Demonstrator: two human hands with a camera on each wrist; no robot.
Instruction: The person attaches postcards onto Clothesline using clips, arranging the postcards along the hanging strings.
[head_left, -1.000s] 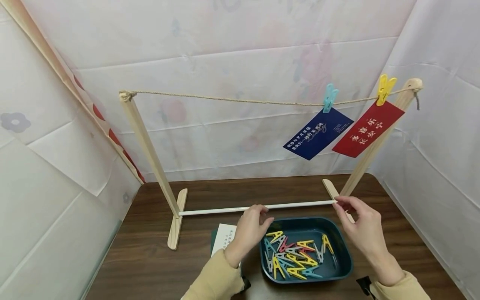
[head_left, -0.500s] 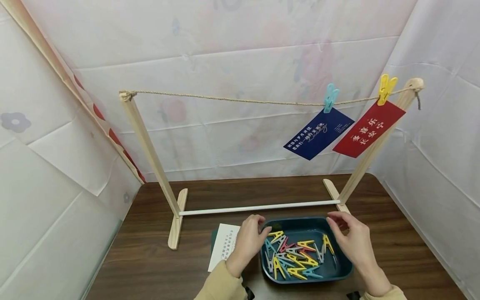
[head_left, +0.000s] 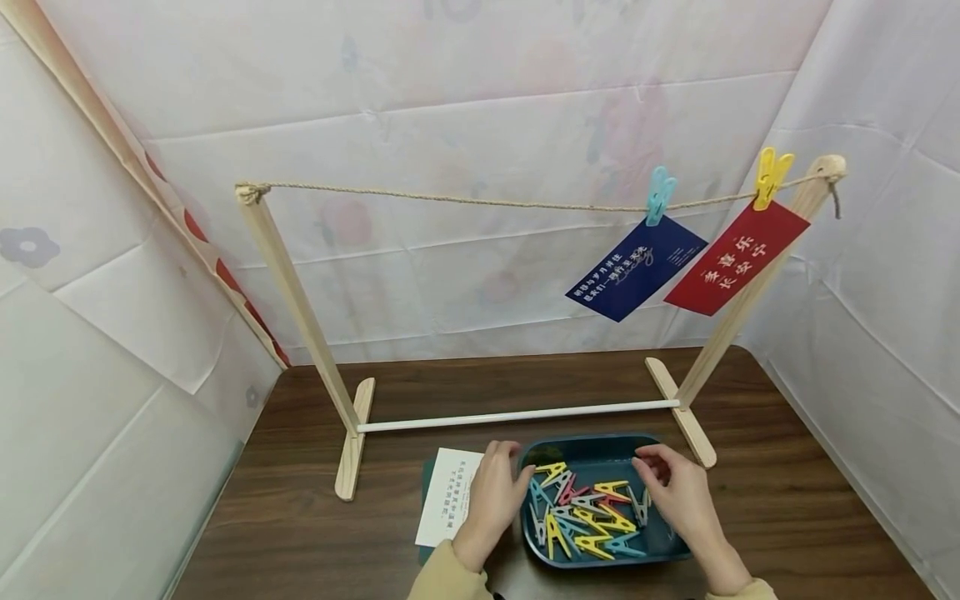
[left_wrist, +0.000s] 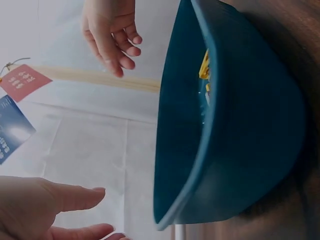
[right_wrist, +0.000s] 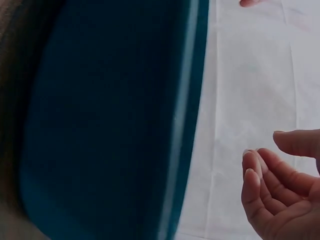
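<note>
A dark teal tray (head_left: 592,440) with several coloured clothespins (head_left: 585,517) sits on the brown table in front of me. My left hand (head_left: 504,479) hovers at the tray's left rim, fingers relaxed and empty, partly over a white printed card (head_left: 448,500). My right hand (head_left: 662,483) hangs over the tray's right side, fingers loosely curved, holding nothing. In the left wrist view the tray (left_wrist: 230,125) fills the right, with my left hand (left_wrist: 55,205) low and my right hand (left_wrist: 112,37) beyond it. The right wrist view shows the tray wall (right_wrist: 110,120) and my right hand (right_wrist: 272,190) with empty fingers.
A wooden stand (head_left: 292,300) with a rope (head_left: 450,198) and a white base rod (head_left: 517,414) stands behind the tray. A blue card (head_left: 636,267) hangs from a light blue peg (head_left: 660,194), a red card (head_left: 737,257) from a yellow peg (head_left: 771,177). White cloth walls surround the table.
Both hands have drawn back from the white rod toward me and lowered to the tray. The right hand also shifted left, over the tray's right side.
</note>
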